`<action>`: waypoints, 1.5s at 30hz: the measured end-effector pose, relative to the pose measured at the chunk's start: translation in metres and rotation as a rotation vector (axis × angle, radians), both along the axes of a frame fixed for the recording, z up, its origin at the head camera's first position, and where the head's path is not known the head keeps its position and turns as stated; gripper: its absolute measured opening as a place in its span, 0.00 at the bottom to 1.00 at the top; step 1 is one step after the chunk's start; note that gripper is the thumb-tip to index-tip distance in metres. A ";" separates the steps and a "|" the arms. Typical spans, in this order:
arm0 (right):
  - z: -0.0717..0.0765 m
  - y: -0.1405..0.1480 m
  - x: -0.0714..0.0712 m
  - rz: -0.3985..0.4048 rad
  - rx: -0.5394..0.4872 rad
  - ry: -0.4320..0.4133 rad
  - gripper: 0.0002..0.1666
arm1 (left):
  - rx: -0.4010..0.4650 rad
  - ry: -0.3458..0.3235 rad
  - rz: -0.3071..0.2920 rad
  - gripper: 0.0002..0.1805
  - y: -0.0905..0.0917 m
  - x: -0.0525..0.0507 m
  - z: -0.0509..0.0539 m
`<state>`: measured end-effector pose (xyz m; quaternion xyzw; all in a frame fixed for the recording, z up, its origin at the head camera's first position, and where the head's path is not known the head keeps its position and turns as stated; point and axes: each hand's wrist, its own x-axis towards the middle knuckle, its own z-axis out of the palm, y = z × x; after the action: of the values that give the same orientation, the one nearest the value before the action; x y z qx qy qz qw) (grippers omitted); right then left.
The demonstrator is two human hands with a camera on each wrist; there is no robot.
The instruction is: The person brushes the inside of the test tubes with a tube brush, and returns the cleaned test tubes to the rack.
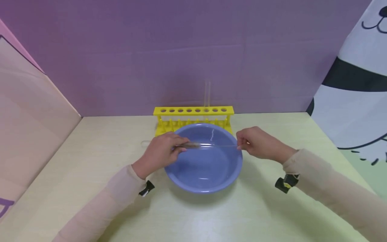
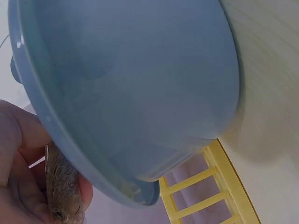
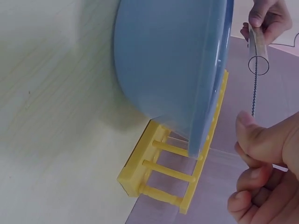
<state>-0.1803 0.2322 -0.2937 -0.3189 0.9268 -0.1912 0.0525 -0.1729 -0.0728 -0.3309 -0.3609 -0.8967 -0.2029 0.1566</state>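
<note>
So there's this clear glass test tube [image 1: 206, 145] lying pretty much sideways around the middle of the head view, with its rounded closed end poking out left of the left hand [image 1: 164, 148] that's gripping it. Mouth points right; in the right wrist view it's a round ring at upper right. Then there's the brush [image 1: 191, 145]: greyish-brown fuzzy bristles, sitting inside the glass, and you see them up close at lower left in the left wrist shot. Its thin twisted-wire handle runs straight out the mouth, far end pinched in the right hand [image 1: 257, 143].
</note>
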 end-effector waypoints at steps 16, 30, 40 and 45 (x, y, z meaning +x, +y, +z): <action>-0.011 0.001 0.009 0.018 0.026 0.287 0.15 | 0.003 -0.129 0.016 0.11 -0.007 -0.003 0.004; -0.014 -0.002 0.015 0.013 0.097 0.447 0.14 | 0.027 -0.328 0.012 0.15 -0.014 -0.001 0.011; -0.022 0.002 0.018 0.025 0.109 0.605 0.15 | 0.017 -0.430 0.032 0.15 -0.019 -0.003 0.013; -0.023 0.003 0.019 0.045 0.083 0.671 0.15 | 0.019 -0.469 0.014 0.13 -0.022 -0.004 0.015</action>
<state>-0.1611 0.2355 -0.3171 -0.3819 0.8922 -0.0365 -0.2384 -0.1772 -0.0943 -0.3155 -0.2960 -0.9091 -0.2885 -0.0513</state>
